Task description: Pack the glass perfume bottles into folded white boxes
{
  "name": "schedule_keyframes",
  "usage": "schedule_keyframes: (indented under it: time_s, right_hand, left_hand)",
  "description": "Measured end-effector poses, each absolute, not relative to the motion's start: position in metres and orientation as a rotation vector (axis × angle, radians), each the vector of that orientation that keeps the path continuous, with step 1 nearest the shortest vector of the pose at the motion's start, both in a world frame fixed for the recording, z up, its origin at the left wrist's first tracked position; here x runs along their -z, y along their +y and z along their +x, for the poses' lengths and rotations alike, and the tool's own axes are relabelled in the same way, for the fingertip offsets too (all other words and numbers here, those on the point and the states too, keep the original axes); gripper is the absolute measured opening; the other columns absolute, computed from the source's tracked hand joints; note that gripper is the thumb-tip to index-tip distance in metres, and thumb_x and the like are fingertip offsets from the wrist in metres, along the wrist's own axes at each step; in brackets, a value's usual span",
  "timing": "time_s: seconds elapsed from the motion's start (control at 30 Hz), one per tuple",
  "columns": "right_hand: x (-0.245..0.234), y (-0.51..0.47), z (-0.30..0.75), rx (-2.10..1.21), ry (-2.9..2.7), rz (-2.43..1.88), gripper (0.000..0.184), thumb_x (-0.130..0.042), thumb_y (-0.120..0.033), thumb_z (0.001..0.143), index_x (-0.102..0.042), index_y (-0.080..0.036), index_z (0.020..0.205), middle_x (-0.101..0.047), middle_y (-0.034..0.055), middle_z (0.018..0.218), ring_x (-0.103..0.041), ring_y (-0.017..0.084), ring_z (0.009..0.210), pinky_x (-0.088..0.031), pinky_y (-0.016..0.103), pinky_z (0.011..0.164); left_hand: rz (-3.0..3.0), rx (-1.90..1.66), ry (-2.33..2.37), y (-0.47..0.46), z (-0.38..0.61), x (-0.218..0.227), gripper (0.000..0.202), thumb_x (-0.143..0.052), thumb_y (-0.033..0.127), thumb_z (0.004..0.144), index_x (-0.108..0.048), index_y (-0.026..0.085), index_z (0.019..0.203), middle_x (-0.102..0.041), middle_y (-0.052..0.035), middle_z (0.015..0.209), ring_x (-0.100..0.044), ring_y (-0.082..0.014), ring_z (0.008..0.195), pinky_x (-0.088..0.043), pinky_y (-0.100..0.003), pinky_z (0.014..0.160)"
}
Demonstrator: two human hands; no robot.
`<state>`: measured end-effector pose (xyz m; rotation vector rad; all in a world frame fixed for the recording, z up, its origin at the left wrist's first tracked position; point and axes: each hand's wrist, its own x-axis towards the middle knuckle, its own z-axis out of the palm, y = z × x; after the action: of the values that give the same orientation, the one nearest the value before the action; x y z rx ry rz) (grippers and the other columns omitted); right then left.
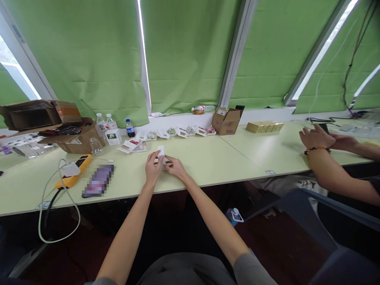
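Gripping on two sides at once: a small white box [161,149] pinched in the curled fingers of left hand [153,169] and right hand [176,168] alike. Looking delicate on pressure first: could buckle under too hard a squeeze from both flanks, being probably light card. Could just as well slip onto the surface [202,170] under too loose a pinch, with little but fingertips for support. Watch the left side, too: could snag the white cable [77,221], looping below the front edge, through a careless swing of the left forearm [127,233], and so tug at the yellow power strip [68,180]. Might also bump the opened carton [128,146] just beyond, through too long a reach, and shove into the small opened boxes [181,132] in a row behind.

And now for position: sitting squarely between the two hands, touching both, near the front edge, with the far end poking out past the fingertips. Hard to tell whether raised or resting, thanks to fingers across the near end. Placed to the right of the phone [99,180], well apart from the co-worker's hands [317,137].
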<state>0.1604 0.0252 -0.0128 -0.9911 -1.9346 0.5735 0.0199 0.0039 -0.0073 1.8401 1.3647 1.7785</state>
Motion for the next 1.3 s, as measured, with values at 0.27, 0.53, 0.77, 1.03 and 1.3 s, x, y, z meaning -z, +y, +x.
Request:
schedule_keyframes:
  time_s: [0.27,0.53,0.77,1.03,1.3]
  right_hand:
    - [0.0136,0.0226,0.1574,-0.551,-1.985,-1.039,0.037,-0.062,-0.029,0.076,-0.061,-0.021,0.112,-0.07,0.0026,0.086,-0.064,0.016,0.069,-0.049,0.026,0.065]
    - [0.0192,0.0264,0.1558,-0.465,-1.962,-1.123,0.026,-0.056,-0.033,0.079,-0.058,-0.019,0.101,-0.068,0.0032,0.079,-0.058,0.016,0.064,-0.043,0.025,0.061]
    - [0.0197,0.0256,0.1564,-0.502,-1.874,-1.047,0.048,-0.054,-0.033,0.081,-0.043,-0.022,0.127,-0.064,0.0074,0.109,-0.062,0.018,0.078,-0.049,0.03,0.069]
    - [0.018,0.0241,0.1571,-0.463,-1.845,-0.962,0.07,-0.053,-0.024,0.08,-0.026,-0.028,0.145,-0.054,0.0082,0.128,-0.061,0.019,0.092,-0.053,0.036,0.08]
    - [0.017,0.0259,0.1586,-0.434,-1.855,-0.964,0.055,-0.05,-0.033,0.087,-0.033,-0.03,0.14,-0.06,0.0065,0.121,-0.063,0.019,0.088,-0.055,0.034,0.076]
  left_hand:
    - [2.001,-1.814,1.419,0.0043,0.0203,0.0085,0.034,-0.055,0.043,0.085,-0.062,0.025,0.113,-0.043,-0.0087,0.139,-0.041,-0.0255,0.131,-0.036,-0.042,0.108]
    - [2.146,-1.772,1.409,0.0058,0.0201,0.0089,0.037,-0.058,0.04,0.084,-0.057,0.024,0.117,-0.042,-0.0096,0.141,-0.029,-0.0282,0.138,-0.029,-0.048,0.111]
    - [2.132,-1.834,1.463,0.0041,0.0206,0.0089,0.05,-0.061,0.041,0.081,-0.05,0.022,0.127,-0.044,-0.0128,0.135,-0.033,-0.028,0.133,-0.029,-0.046,0.11]
    - [2.072,-1.777,1.4,0.0048,0.0204,0.0096,0.042,-0.058,0.042,0.084,-0.052,0.023,0.121,-0.037,-0.0119,0.14,-0.033,-0.0267,0.135,-0.033,-0.042,0.109]
    - [1.911,-1.815,1.476,0.01,0.018,0.0145,0.056,-0.058,0.043,0.084,-0.042,0.022,0.133,-0.048,-0.0125,0.132,-0.047,-0.0248,0.123,-0.042,-0.038,0.101]
